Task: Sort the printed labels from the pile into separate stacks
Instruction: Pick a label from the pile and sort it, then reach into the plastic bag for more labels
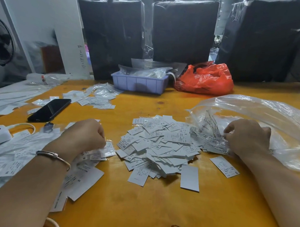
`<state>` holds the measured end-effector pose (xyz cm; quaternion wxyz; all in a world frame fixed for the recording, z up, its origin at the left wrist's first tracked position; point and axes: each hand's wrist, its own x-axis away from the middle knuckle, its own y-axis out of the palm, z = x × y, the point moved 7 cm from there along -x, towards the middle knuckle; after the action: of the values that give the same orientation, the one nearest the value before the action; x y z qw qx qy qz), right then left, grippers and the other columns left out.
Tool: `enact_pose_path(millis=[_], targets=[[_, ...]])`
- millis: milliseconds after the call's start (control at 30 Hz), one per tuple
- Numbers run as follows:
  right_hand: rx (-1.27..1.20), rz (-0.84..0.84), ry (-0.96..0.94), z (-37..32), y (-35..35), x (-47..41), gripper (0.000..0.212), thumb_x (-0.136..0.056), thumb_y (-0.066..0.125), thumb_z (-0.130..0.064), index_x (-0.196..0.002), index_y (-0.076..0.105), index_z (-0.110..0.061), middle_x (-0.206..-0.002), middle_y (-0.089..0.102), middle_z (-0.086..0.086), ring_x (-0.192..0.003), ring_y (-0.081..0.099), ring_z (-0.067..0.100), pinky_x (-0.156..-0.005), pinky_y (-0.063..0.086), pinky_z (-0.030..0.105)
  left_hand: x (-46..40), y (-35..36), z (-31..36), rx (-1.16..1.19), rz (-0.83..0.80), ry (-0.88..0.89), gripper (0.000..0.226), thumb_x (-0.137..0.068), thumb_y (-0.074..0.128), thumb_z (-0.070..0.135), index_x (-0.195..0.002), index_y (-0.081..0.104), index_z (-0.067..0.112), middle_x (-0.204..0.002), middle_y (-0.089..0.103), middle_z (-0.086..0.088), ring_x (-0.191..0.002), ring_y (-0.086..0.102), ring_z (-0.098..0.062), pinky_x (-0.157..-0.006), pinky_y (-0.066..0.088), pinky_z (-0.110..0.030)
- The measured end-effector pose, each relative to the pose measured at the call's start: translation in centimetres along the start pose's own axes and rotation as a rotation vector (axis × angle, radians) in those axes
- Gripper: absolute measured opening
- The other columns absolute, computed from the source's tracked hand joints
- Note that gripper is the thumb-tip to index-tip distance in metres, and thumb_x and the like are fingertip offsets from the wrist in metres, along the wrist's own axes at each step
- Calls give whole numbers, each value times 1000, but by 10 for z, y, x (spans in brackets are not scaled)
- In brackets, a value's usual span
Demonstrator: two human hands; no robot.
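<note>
The pile of labels [157, 147] sits mid-frame on the worktop [199, 220], right between our hands, with our left hand [84, 136] curled on labels at its left edge and our right hand [248, 137] pinching the clear bag [265, 114] at its right edge.

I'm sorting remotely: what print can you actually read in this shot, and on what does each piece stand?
"XL": label on top of the central pile.
"XS": label at the pile's left edge.
"S": lone label right of the pile.
"S": large label by the left forearm.
"M": label under the left hand.
Fine print on labels, clear bag lettering, pillar handwriting: unreadable.
</note>
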<state>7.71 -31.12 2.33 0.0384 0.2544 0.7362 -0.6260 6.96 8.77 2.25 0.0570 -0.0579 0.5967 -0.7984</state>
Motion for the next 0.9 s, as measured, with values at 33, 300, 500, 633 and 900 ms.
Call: enact_pose_path(millis=[33,300,500,633,900], targets=[[-20,9,-5,0,-1,0,16,-86,63,-17,-79,71,-29,-102,67,-1,-110,51,25,-88,27,38,0,0,1,-19,9,9,12,-79,70,13,-73,72,24,-74,68,3,-71,61,-16,-55,42,-24],[-347,287,-3,-2,-26,10,17,-88,59,-16,-88,71,-5,-91,67,18,-93,58,37,-80,45,39,2,-11,19,44,235,135,13,-83,68,24,-92,67,32,-102,50,8,-106,48,-17,-76,42,-33],[-1179,-118,197,-23,-23,28,14,-79,55,2,-68,61,-4,-61,63,12,-46,57,18,-55,41,29,19,-4,55,317,161,464,12,-85,70,28,-91,66,37,-104,55,19,-100,53,-1,-78,45,-28],[-1385,-811,40,-82,-9,65,6,-74,59,-3,-68,60,-6,-62,63,14,-42,48,13,-43,35,22,42,10,82,539,-176,620,47,-75,73,57,-118,58,47,-121,58,25,-109,56,10,-82,49,-19],[-1393,-1095,-201,-114,4,99,4,-77,67,-5,-80,69,-6,-72,63,17,-59,61,21,-58,43,27,67,13,106,775,-365,686,35,-80,75,8,-113,66,13,-90,73,-6,-83,70,-17,-74,56,-23]])
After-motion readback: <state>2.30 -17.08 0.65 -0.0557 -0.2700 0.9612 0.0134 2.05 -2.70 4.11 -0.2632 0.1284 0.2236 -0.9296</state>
